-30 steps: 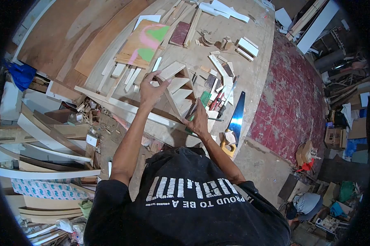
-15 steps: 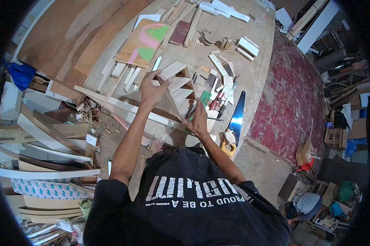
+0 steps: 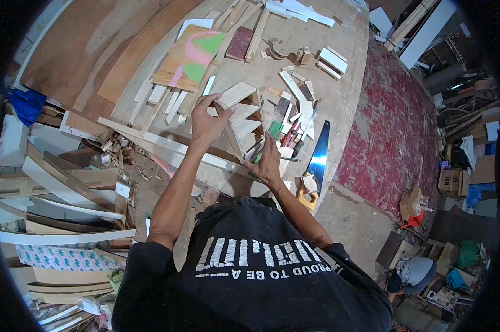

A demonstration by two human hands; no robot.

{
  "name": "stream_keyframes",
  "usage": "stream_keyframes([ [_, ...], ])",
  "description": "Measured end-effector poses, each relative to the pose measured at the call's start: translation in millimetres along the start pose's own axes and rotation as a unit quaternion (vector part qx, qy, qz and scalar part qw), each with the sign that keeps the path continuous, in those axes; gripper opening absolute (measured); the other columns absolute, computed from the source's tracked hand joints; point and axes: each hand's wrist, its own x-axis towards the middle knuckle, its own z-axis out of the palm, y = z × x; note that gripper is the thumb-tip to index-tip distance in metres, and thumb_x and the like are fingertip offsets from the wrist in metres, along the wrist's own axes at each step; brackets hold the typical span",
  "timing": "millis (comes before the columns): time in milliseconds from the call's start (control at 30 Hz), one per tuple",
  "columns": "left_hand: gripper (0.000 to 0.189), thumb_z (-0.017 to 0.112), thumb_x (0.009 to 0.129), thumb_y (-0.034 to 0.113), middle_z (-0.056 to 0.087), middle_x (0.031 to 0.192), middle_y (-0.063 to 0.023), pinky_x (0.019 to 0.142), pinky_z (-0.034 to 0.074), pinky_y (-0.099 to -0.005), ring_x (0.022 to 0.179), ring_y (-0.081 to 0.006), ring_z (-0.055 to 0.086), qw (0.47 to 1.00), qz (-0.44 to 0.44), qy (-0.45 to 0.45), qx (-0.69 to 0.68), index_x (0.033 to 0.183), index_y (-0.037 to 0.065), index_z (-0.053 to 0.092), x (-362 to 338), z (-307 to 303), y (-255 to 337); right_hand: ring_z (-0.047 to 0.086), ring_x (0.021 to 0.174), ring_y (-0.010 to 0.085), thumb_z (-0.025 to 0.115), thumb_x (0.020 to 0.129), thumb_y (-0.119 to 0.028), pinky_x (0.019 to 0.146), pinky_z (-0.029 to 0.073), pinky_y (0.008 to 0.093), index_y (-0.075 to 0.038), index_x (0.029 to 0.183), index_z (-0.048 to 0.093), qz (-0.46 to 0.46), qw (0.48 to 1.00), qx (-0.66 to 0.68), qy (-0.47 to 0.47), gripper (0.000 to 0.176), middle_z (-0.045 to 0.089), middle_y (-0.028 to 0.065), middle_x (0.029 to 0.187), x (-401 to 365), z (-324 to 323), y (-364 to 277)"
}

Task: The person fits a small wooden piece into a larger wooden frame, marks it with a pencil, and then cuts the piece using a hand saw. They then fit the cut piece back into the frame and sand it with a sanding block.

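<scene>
A small wooden box frame (image 3: 240, 92) with slanted slats inside lies on the workbench in front of me. My left hand (image 3: 207, 124) is at its upper left corner, thumb and fingers set around the edge. At the lower right corner is my right hand (image 3: 267, 160), its thumb near the bottom edge and its longer fingers along the side. Both hands appear to hold the frame; their exact contact is partly hidden. Right of the frame sit a green-handled tool (image 3: 275, 129) and several red-handled tools (image 3: 292, 135).
A handsaw (image 3: 319, 155) with a yellow handle lies near the bench's right edge. Wood offcuts (image 3: 299, 94) are scattered beyond the tools. A painted board (image 3: 189, 58) is at the upper left. Another person (image 3: 413, 274) bends down at the lower right.
The box frame has shifted slightly to the right and sits a little differently between my hands. The fingers of my right hand are straighter along its side. The view has moved slightly.
</scene>
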Motion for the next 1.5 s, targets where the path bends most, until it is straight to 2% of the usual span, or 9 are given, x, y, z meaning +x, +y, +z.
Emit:
stream_keyframes([
  [233, 0.051, 0.084, 0.073, 0.022, 0.063, 0.111, -0.0173, 0.095, 0.048, -0.0368, 0.107, -0.0284, 0.061, 1.0, 0.008, 0.009, 0.009, 0.113, -0.003, 0.066, -1.8, 3.1, -1.6, 0.038, 0.131, 0.0455, 0.085, 0.065, -0.04, 0.106, 0.031, 0.0567, 0.0, 0.152, 0.016, 0.004, 1.0, 0.005, 0.004, 0.119, 0.036, 0.0304, 0.142, -4.5, -0.8, 5.0],
  [767, 0.051, 0.085, 0.073, 0.024, 0.063, 0.112, -0.0172, 0.096, 0.047, -0.0368, 0.107, -0.0282, 0.061, 1.0, 0.001, 0.012, 0.001, 0.113, -0.002, 0.067, 0.4, 3.1, -1.8, 0.042, 0.127, 0.0439, 0.086, 0.064, -0.04, 0.104, 0.035, 0.0541, 0.002, 0.15, 0.021, -0.017, 1.0, -0.004, 0.02, 0.116, 0.039, 0.0285, 0.141, -3.9, -7.9, 0.2],
  [1133, 0.052, 0.085, 0.072, 0.024, 0.062, 0.111, -0.0166, 0.095, 0.048, -0.0366, 0.107, -0.0275, 0.06, 1.0, -0.008, 0.0, 0.01, 0.113, -0.003, 0.066, -1.0, 2.3, -2.3, 0.035, 0.137, 0.0425, 0.085, 0.066, -0.048, 0.107, 0.028, 0.0594, -0.001, 0.154, 0.013, 0.028, 0.999, 0.012, -0.01, 0.123, 0.033, 0.0282, 0.149, 5.8, 11.6, 0.6],
  [1367, 0.052, 0.084, 0.073, 0.025, 0.062, 0.111, -0.0158, 0.095, 0.047, -0.0363, 0.107, -0.0273, 0.06, 1.0, -0.003, 0.002, 0.002, 0.113, -0.002, 0.066, 1.7, 4.6, -6.3, 0.036, 0.136, 0.0414, 0.084, 0.067, -0.047, 0.106, 0.029, 0.0603, 0.0, 0.153, 0.011, 0.04, 0.999, 0.012, -0.023, 0.122, 0.035, 0.027, 0.147, 4.2, 4.3, -0.9],
  [1433, 0.049, 0.084, 0.075, 0.021, 0.062, 0.109, -0.011, 0.088, 0.049, -0.0326, 0.099, -0.0199, 0.059, 1.0, 0.022, 0.008, 0.02, 0.115, -0.001, 0.066, 1.5, 4.4, -6.3, 0.037, 0.135, 0.0416, 0.083, 0.068, -0.044, 0.105, 0.03, 0.06, 0.001, 0.153, 0.013, 0.026, 0.999, 0.014, -0.017, 0.119, 0.036, 0.0269, 0.146, 2.3, 2.6, 0.2],
  [1500, 0.049, 0.083, 0.076, 0.021, 0.062, 0.109, -0.0113, 0.089, 0.048, -0.0328, 0.1, -0.0202, 0.059, 1.0, 0.025, 0.006, 0.018, 0.115, -0.001, 0.066, 1.4, 4.5, -6.1, 0.038, 0.134, 0.042, 0.083, 0.069, -0.042, 0.105, 0.031, 0.0595, 0.001, 0.153, 0.014, 0.018, 1.0, 0.019, -0.011, 0.117, 0.036, 0.0272, 0.146, 0.7, 2.6, 2.0],
])
